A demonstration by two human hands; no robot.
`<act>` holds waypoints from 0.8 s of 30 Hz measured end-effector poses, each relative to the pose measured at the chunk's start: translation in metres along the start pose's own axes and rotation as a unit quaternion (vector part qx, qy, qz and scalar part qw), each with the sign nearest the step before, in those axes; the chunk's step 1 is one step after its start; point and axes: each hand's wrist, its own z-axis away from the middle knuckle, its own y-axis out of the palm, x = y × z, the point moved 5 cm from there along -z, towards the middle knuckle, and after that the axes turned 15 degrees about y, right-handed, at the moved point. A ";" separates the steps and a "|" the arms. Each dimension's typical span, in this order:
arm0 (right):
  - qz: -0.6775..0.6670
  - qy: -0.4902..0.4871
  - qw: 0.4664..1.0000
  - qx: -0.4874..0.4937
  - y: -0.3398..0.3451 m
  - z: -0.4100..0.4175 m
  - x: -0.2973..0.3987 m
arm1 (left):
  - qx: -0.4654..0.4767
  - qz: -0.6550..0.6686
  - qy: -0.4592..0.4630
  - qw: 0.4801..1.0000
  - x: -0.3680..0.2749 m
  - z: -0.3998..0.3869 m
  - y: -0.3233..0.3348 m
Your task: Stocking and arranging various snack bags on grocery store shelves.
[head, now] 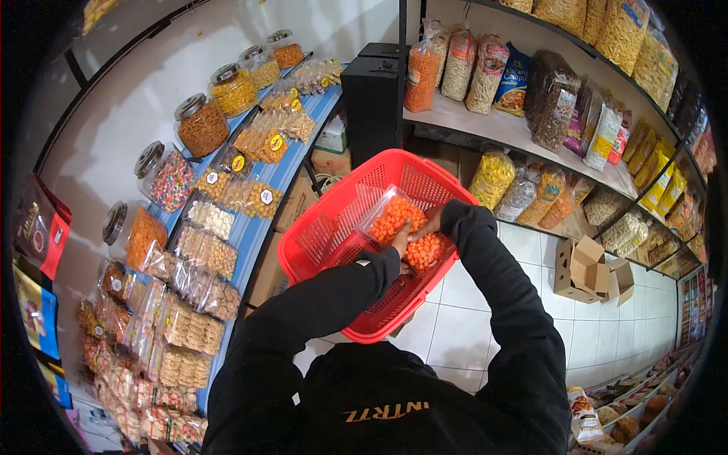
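Observation:
A red perforated plastic basket [318, 244] stands in front of me. Inside it, towards the right, lie clear plastic packs of small orange snacks, one pack [392, 219] farther up and another [426, 253] lower down. My left hand [401, 240] rests on the upper pack, with its thumb over the near edge; part of the hand is hidden by the black sleeve. Reaching in from the right, my right hand [429, 224] has its fingers at the place where the two packs meet. Its back is mostly covered by the sleeve cuff.
Left of the basket, a blue-striped shelf [250, 227] carries snack packs and lidded jars [205, 128]. At the back right, a shelf rack [443, 116] holds bagged snacks. A black speaker-like box [369, 102] stands behind the basket. Open cardboard boxes [580, 270] sit on the tiled floor.

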 end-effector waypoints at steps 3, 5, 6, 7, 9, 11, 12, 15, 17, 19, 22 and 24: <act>-0.045 0.020 0.999 -0.018 0.000 -0.017 -0.014 | 0.032 -0.004 0.006 0.999 -0.006 0.003 0.005; -0.082 -0.002 0.996 0.034 0.002 -0.007 -0.014 | 0.030 -0.052 0.001 0.998 -0.017 0.025 0.012; -0.076 -0.007 0.997 0.032 -0.003 0.010 0.004 | 0.030 -0.036 -0.006 0.999 -0.021 0.030 0.004; -0.051 -0.011 0.998 0.022 -0.007 0.034 0.026 | 0.029 -0.019 -0.013 0.999 -0.023 0.034 -0.005; -0.032 -0.005 0.999 0.005 -0.010 0.055 0.035 | 0.039 -0.023 -0.022 0.999 -0.026 0.031 -0.017; -0.114 -0.069 0.989 -0.058 -0.011 0.064 0.035 | 0.091 -0.012 0.036 0.995 -0.037 0.030 -0.018; -0.124 -0.058 0.989 -0.063 -0.006 0.075 0.026 | 0.102 0.057 0.059 0.991 -0.047 0.056 0.000; -0.091 -0.043 0.967 -0.236 -0.004 0.156 0.051 | 0.115 0.088 0.255 0.956 -0.082 0.119 -0.002; -0.221 -0.078 0.932 -0.276 0.007 0.215 0.077 | 0.108 0.099 0.306 0.941 -0.088 0.129 -0.022; -0.242 -0.152 0.883 -0.373 0.017 0.239 0.079 | 0.144 0.034 0.502 0.852 -0.106 0.158 -0.017; -0.306 -0.232 0.786 -0.484 0.041 0.270 0.082 | 0.154 -0.064 0.563 0.809 -0.115 0.206 -0.017; -0.365 -0.238 0.737 -0.517 0.063 0.282 0.079 | 0.165 -0.090 0.582 0.791 -0.107 0.221 -0.024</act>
